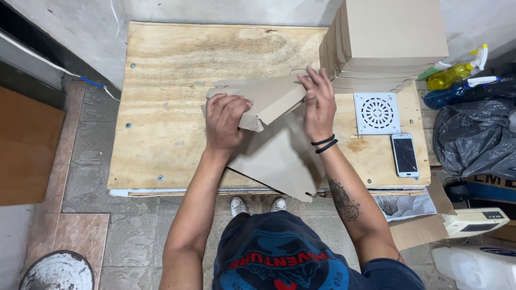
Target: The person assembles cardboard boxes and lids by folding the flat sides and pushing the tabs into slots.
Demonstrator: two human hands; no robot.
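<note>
A flat brown cardboard blank lies on the plywood table, partly folded up at its far end. My left hand presses down on the folded left part. My right hand grips the raised flap at its right edge, bending it up and over. Two black bands circle my right wrist.
A tall stack of flat cardboard blanks stands at the table's back right. A white square drain grate and a phone lie at the right. Spray bottles and a dark plastic bag sit beyond the right edge.
</note>
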